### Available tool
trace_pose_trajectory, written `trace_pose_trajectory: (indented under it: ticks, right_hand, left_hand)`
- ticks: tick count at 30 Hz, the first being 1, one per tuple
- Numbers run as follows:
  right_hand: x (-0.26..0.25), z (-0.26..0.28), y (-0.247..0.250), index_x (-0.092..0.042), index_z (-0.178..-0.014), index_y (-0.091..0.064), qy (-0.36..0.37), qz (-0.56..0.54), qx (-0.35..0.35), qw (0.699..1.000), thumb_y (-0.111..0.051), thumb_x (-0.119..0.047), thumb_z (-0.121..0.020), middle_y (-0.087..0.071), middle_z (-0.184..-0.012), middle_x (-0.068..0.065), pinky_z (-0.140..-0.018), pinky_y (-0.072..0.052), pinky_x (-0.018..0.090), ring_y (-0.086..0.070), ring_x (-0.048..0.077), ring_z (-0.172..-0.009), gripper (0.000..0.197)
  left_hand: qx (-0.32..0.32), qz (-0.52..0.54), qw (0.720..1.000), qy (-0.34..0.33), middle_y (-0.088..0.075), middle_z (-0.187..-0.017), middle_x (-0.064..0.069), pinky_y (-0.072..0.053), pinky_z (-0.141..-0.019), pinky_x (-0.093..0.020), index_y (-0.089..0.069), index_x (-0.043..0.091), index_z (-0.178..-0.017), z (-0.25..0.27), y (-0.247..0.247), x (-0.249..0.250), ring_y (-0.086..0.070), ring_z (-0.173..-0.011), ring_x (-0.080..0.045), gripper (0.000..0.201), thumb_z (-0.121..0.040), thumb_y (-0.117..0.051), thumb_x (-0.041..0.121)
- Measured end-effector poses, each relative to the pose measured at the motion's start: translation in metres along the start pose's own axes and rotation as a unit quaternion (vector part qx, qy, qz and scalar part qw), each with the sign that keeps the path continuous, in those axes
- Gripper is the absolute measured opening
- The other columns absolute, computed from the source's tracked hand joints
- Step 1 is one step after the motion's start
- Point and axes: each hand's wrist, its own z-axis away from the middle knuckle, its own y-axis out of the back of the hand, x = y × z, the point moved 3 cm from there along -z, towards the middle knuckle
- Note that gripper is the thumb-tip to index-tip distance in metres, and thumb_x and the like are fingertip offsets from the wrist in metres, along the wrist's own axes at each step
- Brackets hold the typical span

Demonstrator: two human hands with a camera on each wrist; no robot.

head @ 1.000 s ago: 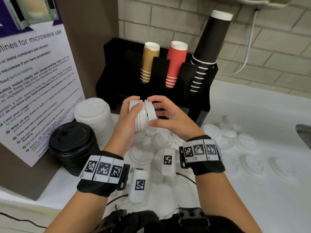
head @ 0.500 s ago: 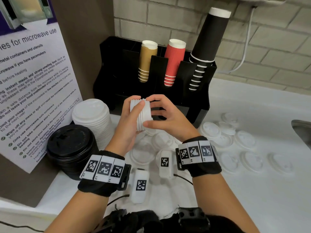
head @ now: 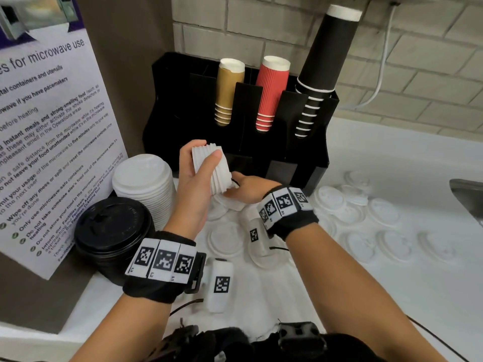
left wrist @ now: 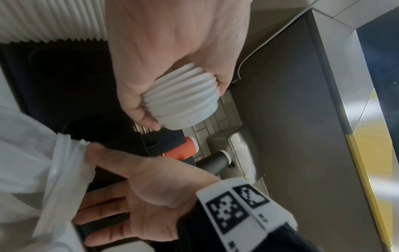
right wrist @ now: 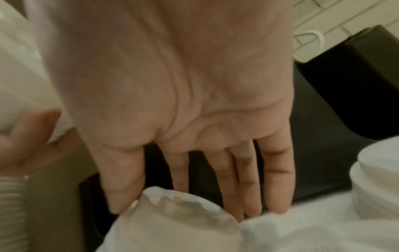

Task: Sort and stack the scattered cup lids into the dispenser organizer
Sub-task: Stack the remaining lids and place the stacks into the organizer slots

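Observation:
My left hand grips a stack of small white lids held on its side above the counter, in front of the black dispenser organizer. The same stack shows in the left wrist view, wrapped by thumb and fingers. My right hand is down on the counter below the stack, fingers straight. Its thumb and fingertips touch the rim of a loose white lid. Several more white lids lie scattered on the white counter to the right.
The organizer holds gold cups, red cups and tall black cups. A tall stack of large white lids and a stack of black lids stand at the left by a microwave notice. A sink edge is far right.
My right hand has left the held stack and dropped to a loose lid on the counter. My left hand keeps the stack and has tilted it.

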Motion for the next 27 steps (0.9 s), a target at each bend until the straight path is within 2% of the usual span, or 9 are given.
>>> trace_pose_trajectory:
  ticks: [3, 6, 8, 11, 15, 18, 20, 22, 27]
  right_hand:
    - [0.001, -0.003, -0.002, -0.026, -0.148, -0.024, -0.008, -0.011, 0.004, 1.0, -0.043, -0.047, -0.098, -0.047, -0.14, 0.011, -0.103, -0.041, 0.037, -0.049, 0.027, -0.124, 0.058]
    - [0.006, 0.006, 0.008, -0.029, -0.143, -0.03, 0.007, -0.103, 0.043, 0.994, -0.044, -0.048, -0.096, -0.052, -0.129, 0.008, -0.083, -0.046, 0.03, -0.054, 0.023, -0.112, 0.053]
    - [0.01, 0.019, 0.018, -0.033, -0.133, -0.039, 0.038, -0.236, 0.096, 0.966, -0.047, -0.045, -0.094, -0.058, -0.112, 0.0, -0.075, -0.048, 0.027, -0.058, 0.018, -0.101, 0.042]
    - [0.015, 0.041, 0.025, -0.04, -0.12, -0.052, 0.117, -0.392, 0.126, 0.904, -0.053, -0.038, -0.089, -0.065, -0.089, -0.008, -0.076, -0.053, 0.027, -0.064, 0.011, -0.086, 0.03]
    - [0.01, 0.061, 0.025, -0.032, -0.125, -0.054, 0.189, -0.424, 0.106, 0.879, -0.054, -0.017, -0.091, -0.068, -0.109, 0.009, -0.08, -0.055, 0.027, -0.067, 0.017, -0.096, 0.037]
    - [0.005, 0.064, 0.021, -0.023, -0.128, -0.053, 0.21, -0.421, 0.102, 0.877, -0.055, -0.005, -0.091, -0.061, -0.12, 0.018, -0.089, -0.055, 0.042, -0.062, 0.028, -0.108, 0.041]
    - [0.003, 0.064, 0.019, -0.025, -0.126, -0.054, 0.207, -0.406, 0.108, 0.884, -0.059, -0.005, -0.089, -0.059, -0.121, 0.017, -0.094, -0.052, 0.049, -0.06, 0.032, -0.112, 0.042]
    - [0.002, 0.064, 0.017, -0.028, -0.122, -0.055, 0.211, -0.399, 0.117, 0.884, -0.062, -0.006, -0.086, -0.06, -0.118, 0.01, -0.092, -0.054, 0.047, -0.062, 0.028, -0.109, 0.043]
    - [0.003, 0.065, 0.018, -0.028, -0.12, -0.055, 0.22, -0.403, 0.13, 0.879, -0.066, -0.006, -0.085, -0.062, -0.103, -0.006, -0.078, -0.055, 0.025, -0.065, 0.004, -0.088, 0.043]
  left_hand:
    - [-0.001, -0.001, 1.0, 0.0, -0.057, -0.105, 0.011, -0.052, -0.075, -0.031, -0.054, 0.036, -0.106, 0.0, 0.002, -0.001, -0.06, -0.093, -0.005, 0.021, -0.09, -0.063, 0.024]
    - [-0.004, -0.011, 1.0, 0.008, -0.058, -0.106, 0.01, -0.051, -0.079, -0.034, -0.054, 0.035, -0.107, 0.0, 0.005, -0.004, -0.06, -0.096, -0.007, 0.022, -0.093, -0.062, 0.021]
    - [-0.005, -0.018, 1.0, 0.014, -0.059, -0.104, 0.012, -0.051, -0.076, -0.033, -0.054, 0.036, -0.107, -0.001, 0.007, -0.004, -0.06, -0.094, -0.007, 0.022, -0.094, -0.062, 0.02]
    - [-0.023, -0.025, 0.999, 0.033, -0.06, -0.109, 0.01, -0.054, -0.073, -0.031, -0.056, 0.039, -0.106, -0.001, 0.006, -0.006, -0.062, -0.097, -0.008, 0.022, -0.092, -0.063, 0.024]
    - [-0.064, -0.025, 0.996, 0.062, -0.06, -0.116, 0.006, -0.055, -0.072, -0.031, -0.057, 0.04, -0.11, 0.003, 0.0, -0.006, -0.062, -0.103, -0.013, 0.026, -0.086, -0.065, 0.033]
    - [-0.078, -0.025, 0.994, 0.068, -0.059, -0.119, 0.003, -0.055, -0.069, -0.029, -0.056, 0.037, -0.114, 0.006, -0.004, -0.006, -0.062, -0.104, -0.014, 0.034, -0.081, -0.065, 0.037]
    - [-0.074, -0.022, 0.995, 0.068, -0.059, -0.117, 0.003, -0.055, -0.07, -0.029, -0.056, 0.037, -0.115, 0.006, -0.004, -0.007, -0.062, -0.103, -0.013, 0.038, -0.078, -0.066, 0.039]
    - [-0.065, -0.02, 0.996, 0.061, -0.06, -0.116, 0.003, -0.055, -0.072, -0.03, -0.055, 0.037, -0.115, 0.006, -0.003, -0.006, -0.062, -0.101, -0.013, 0.04, -0.077, -0.066, 0.041]
    - [-0.055, -0.015, 0.996, 0.061, -0.061, -0.114, 0.002, -0.056, -0.07, -0.031, -0.055, 0.036, -0.116, 0.004, -0.005, -0.007, -0.064, -0.098, -0.014, 0.039, -0.078, -0.066, 0.041]
